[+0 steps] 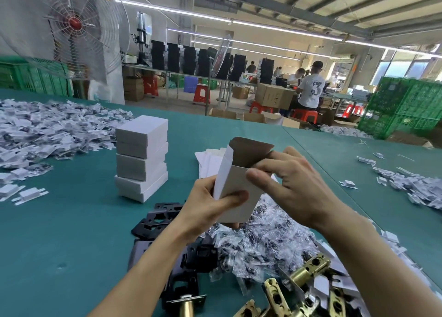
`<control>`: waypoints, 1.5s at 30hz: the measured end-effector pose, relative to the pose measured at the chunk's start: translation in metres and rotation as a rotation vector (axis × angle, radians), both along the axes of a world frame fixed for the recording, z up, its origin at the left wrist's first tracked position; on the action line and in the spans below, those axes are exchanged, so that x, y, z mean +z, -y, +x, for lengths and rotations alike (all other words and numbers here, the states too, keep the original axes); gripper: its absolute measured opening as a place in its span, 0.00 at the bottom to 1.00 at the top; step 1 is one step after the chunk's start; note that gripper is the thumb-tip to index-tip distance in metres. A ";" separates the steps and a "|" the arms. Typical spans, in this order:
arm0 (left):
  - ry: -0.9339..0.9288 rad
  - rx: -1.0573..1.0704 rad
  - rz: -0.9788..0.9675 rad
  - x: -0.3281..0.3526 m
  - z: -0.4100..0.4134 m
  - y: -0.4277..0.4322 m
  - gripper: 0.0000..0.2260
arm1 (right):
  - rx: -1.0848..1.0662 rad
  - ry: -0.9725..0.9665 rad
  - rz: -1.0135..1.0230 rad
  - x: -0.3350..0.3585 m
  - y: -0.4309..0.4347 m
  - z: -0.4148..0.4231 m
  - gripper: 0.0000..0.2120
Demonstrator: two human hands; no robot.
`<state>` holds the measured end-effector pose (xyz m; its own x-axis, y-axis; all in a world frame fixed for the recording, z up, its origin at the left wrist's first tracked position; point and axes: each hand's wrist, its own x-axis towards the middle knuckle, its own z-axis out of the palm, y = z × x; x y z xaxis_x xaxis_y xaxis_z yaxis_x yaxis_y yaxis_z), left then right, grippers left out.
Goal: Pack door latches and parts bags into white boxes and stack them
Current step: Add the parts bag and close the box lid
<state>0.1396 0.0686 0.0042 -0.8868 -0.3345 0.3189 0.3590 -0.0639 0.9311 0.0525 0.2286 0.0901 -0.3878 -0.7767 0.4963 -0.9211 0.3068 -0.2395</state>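
Left hand (205,206) grips the white box (236,185) low, right hand (296,185) pinches its open top rim; a square mouth with the flap (251,151) upright should ease loading the bags (258,240) and latches (308,268) lying just beneath both hands.

Your box (235,181) is matt white card, brown inside; latches (308,268) look shiny brass, bags (258,235) crinkly clear plastic.

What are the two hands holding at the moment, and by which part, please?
An open white box: the left hand grips its lower body, the right hand pinches its upper edge.
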 end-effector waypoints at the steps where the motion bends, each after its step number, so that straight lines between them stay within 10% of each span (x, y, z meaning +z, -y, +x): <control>1: 0.005 -0.004 -0.004 -0.001 0.000 0.000 0.08 | 0.000 0.022 0.019 -0.001 0.000 0.000 0.18; 12: 0.084 -0.034 -0.032 -0.011 -0.001 0.002 0.12 | 0.006 0.086 0.185 -0.014 -0.005 0.000 0.18; 18: 0.112 -0.105 0.030 -0.009 -0.001 -0.001 0.17 | -0.057 0.061 -0.321 -0.041 -0.013 -0.003 0.08; 31: 0.162 -0.076 -0.185 -0.023 -0.009 -0.009 0.17 | 0.144 0.508 -0.387 -0.077 -0.021 -0.017 0.14; 45: -0.067 0.388 -0.316 -0.035 -0.016 -0.015 0.27 | 0.112 0.505 -0.411 -0.090 -0.030 -0.027 0.14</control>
